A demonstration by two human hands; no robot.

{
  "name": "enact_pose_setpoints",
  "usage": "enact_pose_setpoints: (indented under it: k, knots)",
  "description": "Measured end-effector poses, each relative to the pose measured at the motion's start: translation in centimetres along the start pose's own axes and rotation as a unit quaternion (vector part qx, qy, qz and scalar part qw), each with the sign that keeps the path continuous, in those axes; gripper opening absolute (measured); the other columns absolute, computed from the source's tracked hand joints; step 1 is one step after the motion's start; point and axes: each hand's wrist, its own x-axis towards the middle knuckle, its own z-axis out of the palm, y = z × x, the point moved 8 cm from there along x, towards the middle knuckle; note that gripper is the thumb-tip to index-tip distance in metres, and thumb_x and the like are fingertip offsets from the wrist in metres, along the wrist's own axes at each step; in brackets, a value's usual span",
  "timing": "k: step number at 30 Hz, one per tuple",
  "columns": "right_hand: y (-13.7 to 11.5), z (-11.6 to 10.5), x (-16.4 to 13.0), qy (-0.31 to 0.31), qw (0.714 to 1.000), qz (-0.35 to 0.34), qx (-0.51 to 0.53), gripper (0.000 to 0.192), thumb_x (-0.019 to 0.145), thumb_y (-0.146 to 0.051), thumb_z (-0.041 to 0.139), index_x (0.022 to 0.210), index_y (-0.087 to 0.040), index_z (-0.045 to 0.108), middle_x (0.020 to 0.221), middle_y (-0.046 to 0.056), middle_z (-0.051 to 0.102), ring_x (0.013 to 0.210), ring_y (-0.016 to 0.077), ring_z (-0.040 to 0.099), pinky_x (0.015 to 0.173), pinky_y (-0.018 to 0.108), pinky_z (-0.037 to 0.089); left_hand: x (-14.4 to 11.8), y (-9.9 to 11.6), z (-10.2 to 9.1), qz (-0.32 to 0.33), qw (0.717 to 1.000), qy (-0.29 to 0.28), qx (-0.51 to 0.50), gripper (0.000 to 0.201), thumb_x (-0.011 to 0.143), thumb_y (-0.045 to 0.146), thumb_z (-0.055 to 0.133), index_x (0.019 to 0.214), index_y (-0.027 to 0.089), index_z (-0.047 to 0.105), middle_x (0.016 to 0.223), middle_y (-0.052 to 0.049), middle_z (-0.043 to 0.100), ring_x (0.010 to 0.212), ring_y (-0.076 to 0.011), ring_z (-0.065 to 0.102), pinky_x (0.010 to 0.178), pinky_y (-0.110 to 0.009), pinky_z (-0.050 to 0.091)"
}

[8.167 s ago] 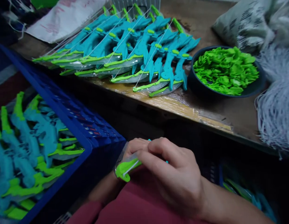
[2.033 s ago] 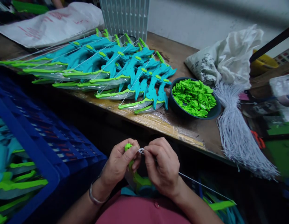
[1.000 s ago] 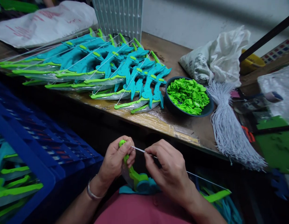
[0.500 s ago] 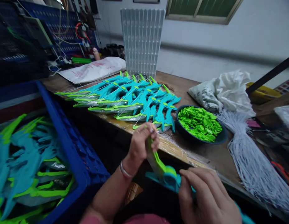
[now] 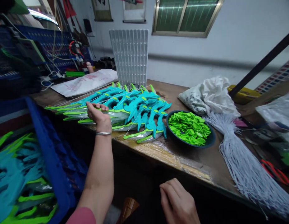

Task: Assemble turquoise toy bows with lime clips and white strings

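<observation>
toy bows [image 5: 132,107], blue and green, lie overlapping just left of the dark bowl [image 5: 212,138], which is filled with green pieces [image 5: 190,127]. well left of the bowl, the left hand [image 5: 98,112] is at the tips of the bows, fingers curled; whether they pinch one i cannot tell. nearer than the bowl, the right hand [image 5: 178,202] has its fingers bent and pressed together. white cords [image 5: 244,161] lie to the bowl's right

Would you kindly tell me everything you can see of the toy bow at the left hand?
The toy bow looks plastic: a turquoise middle with a green oval, and a slim green limb edged by a clear, shiny strip. It slants over other bows on the table; the left hand is at that limb, its grip unclear.
</observation>
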Motion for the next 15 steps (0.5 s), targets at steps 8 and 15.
enact_pose_setpoints:
  k: [8, 15]
  knots:
    - [2.4, 0.9, -1.9, -0.028, 0.998, 0.036, -0.032, 0.017, 0.1, -0.004, 0.048, 0.095, -0.017, 0.059, 0.079, 0.003, 0.058, 0.069, 0.0147, 0.058, 0.062, 0.026, 0.049, -3.2, -6.5, -4.6, 0.043, 0.992, 0.053, 0.108, 0.018, 0.089, 0.038, 0.035, 0.079, 0.024, 0.031, 0.067, 0.007, 0.035, 0.048, -0.0082, 0.037, 0.051, -0.023, 0.04]
    - [4.1, 2.1, -2.7, -0.063, 0.994, 0.079, -0.028, 0.02, 0.103, -0.009, 0.046, 0.089, -0.019, 0.056, 0.078, 0.001, 0.058, 0.067, 0.0147, 0.059, 0.059, 0.025, 0.048, -6.2, -6.5, -6.5, 0.077, 0.955, 0.029, 0.285, 0.024, 0.09, 0.044, 0.035, 0.087, 0.022, 0.041, 0.069, 0.005, 0.046, 0.056, -0.0143, 0.059, 0.068, -0.032, 0.056]
